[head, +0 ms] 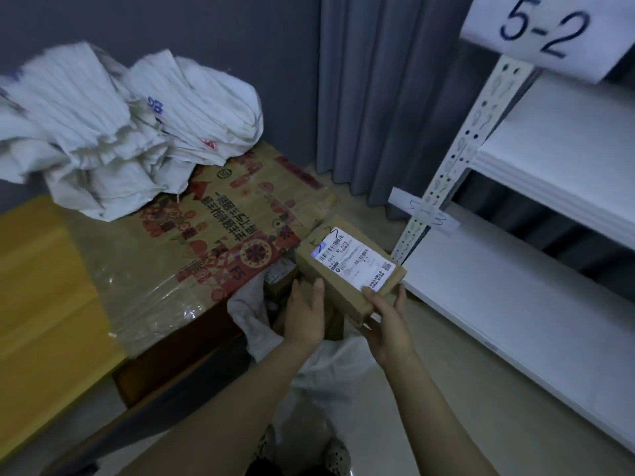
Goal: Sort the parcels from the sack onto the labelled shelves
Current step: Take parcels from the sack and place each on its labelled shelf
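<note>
I hold a small brown cardboard parcel [347, 266] with a white shipping label and a handwritten mark, just above the open white sack [326, 355] on the floor. My left hand [305, 314] presses its near left side with straight fingers. My right hand [388, 321] grips its near right corner, thumb on top by the label. More brown parcels [281, 283] show inside the sack under my hands. The white shelf unit [515, 304] stands to the right, with a paper label "5-2" [546, 29] above and a smaller handwritten tag [422, 211] on the post.
A large printed cardboard box [206, 242] wrapped in plastic sits to the left, with a heap of empty white sacks [120, 132] on it. A yellow surface [41, 304] lies at far left. A grey curtain [385, 97] hangs behind the shelf post.
</note>
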